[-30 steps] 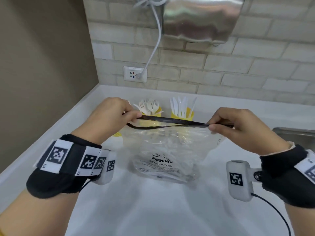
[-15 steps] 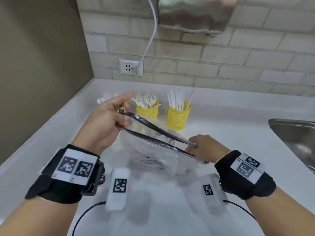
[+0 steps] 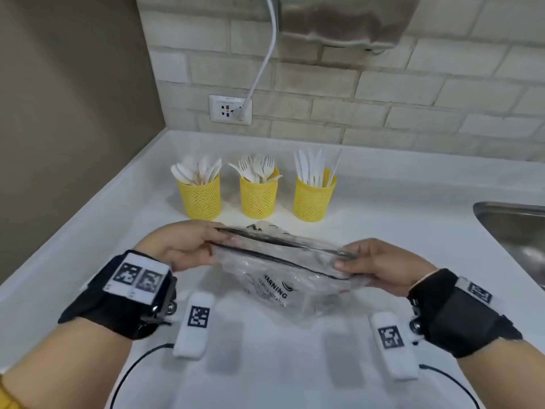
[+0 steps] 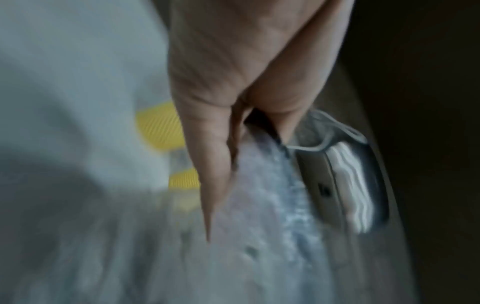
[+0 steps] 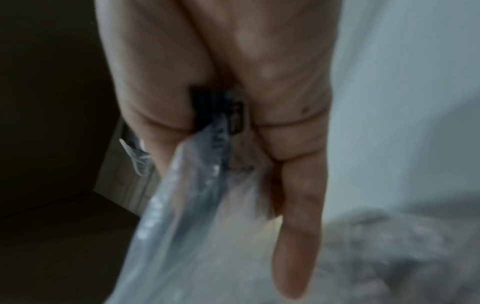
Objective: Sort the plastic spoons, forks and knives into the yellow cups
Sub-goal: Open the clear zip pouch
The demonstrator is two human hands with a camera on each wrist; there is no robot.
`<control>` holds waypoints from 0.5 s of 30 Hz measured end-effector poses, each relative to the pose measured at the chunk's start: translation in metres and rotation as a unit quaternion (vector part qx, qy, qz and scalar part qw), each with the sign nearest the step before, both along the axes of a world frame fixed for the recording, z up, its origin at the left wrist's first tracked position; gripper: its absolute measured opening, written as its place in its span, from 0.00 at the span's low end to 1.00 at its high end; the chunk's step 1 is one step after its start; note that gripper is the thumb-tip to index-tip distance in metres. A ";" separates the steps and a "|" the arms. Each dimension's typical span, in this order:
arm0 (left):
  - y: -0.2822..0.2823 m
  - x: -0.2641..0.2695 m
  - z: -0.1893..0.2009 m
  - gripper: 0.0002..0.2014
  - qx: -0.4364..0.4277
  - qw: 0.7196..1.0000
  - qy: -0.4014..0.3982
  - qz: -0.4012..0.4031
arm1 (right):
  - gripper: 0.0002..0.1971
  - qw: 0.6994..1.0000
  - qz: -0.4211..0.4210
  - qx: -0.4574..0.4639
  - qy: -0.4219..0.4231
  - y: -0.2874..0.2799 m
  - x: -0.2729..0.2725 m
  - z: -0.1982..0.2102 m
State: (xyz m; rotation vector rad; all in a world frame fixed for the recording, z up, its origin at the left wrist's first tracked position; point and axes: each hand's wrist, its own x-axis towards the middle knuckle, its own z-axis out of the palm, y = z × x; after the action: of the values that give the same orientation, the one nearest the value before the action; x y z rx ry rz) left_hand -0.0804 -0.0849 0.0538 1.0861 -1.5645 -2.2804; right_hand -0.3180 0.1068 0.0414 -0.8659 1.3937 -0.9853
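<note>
Fingers of the left hand [image 3: 180, 249] and right hand [image 3: 380, 265] are pinching the empty zip bag [image 3: 283, 276], now lowered toward the counter [image 3: 383, 202], suggesting sorting into the yellow cups [image 3: 258, 197] is finished.

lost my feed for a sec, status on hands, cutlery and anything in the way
Left hand and right hand each grip an end of the clear bag. Spoons, forks, knives sorted in the yellow cups. Nothing blocking.

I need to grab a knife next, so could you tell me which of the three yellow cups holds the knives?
The right-hand yellow cup, nearest the sink, holds the knives; the others hold spoons and forks.
</note>
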 end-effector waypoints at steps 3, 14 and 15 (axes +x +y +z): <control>0.003 -0.004 -0.004 0.18 0.095 0.987 0.130 0.014 | 0.22 0.994 -0.050 0.066 -0.068 0.001 -0.003 -0.011; -0.008 0.017 -0.034 0.20 -0.003 0.980 0.067 -0.185 | 0.23 0.913 -0.224 -0.189 -0.284 -0.037 -0.001 -0.012; -0.009 0.017 -0.034 0.23 0.019 0.986 0.062 -0.151 | 0.16 0.914 -0.234 -0.172 -0.282 -0.038 0.002 -0.008</control>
State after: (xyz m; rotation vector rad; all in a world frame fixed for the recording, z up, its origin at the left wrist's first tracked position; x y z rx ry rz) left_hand -0.0635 -0.0943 0.0194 0.7387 -1.7420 -2.5227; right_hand -0.3159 0.0684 0.0330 -0.4276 0.9440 -1.7313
